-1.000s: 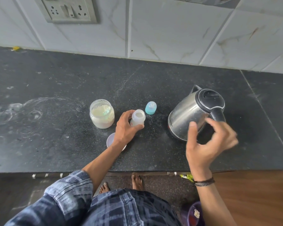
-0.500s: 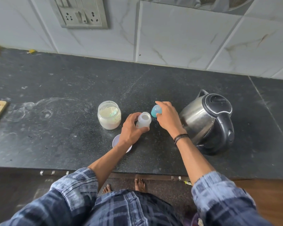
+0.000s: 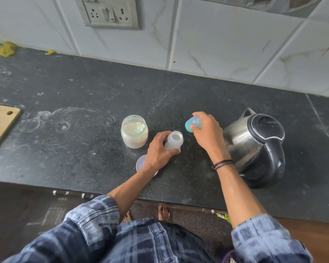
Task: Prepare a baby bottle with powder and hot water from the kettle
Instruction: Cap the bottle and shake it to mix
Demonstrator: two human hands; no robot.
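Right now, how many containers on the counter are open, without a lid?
2. The powder jar stands left of the baby bottle, which the left hand grips. The kettle has its lid shut.

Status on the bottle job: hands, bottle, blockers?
Left hand grips uncapped bottle, upright on counter. Right hand holds teal cap beside kettle. Nothing over bottle mouth.

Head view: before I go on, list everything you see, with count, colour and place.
counter: one, black, across the frame.
baby bottle: one, translucent white, uncapped, mid-counter.
cap: one, teal, behind the bottle.
powder jar: one, clear, cream powder, left of bottle.
lid: one, pale, partly under left wrist.
kettle: one, steel and black, right.
cutting board: one, wooden, far left.
socket plate: one, grey, on wall.
Hands:
left hand: grips the bottle.
right hand: holds the cap.
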